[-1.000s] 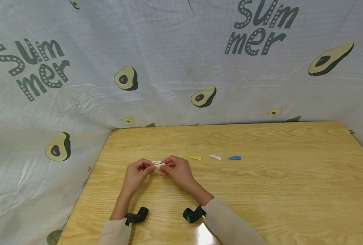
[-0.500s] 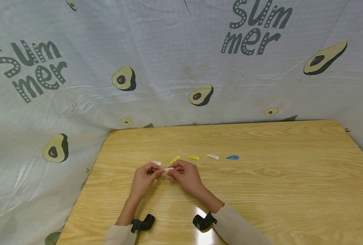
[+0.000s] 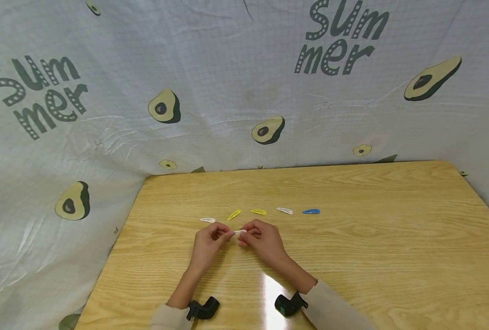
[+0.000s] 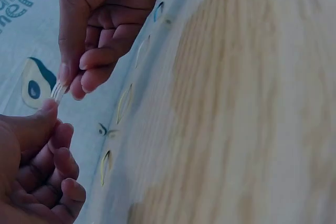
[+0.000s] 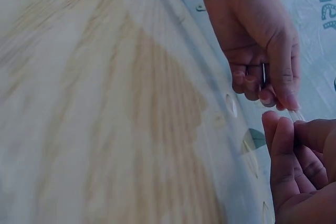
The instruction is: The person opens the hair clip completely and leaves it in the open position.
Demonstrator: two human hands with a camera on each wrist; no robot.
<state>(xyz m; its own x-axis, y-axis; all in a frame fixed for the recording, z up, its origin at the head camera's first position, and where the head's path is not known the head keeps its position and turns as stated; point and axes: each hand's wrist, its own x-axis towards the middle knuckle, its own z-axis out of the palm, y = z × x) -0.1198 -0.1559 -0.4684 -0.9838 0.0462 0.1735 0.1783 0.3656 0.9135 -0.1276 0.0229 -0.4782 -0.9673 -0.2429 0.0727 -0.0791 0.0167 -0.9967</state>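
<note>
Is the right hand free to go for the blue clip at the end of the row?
Probably not yet: the right hand and left hand both pinch a white clip. The path to the blue clip looks unobstructed.

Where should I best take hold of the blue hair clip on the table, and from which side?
Probably pinch the blue hair clip across its narrow width near the rounded right end, coming from above. It lies flat on the table, last in the row, with bare wood on its right.
</note>
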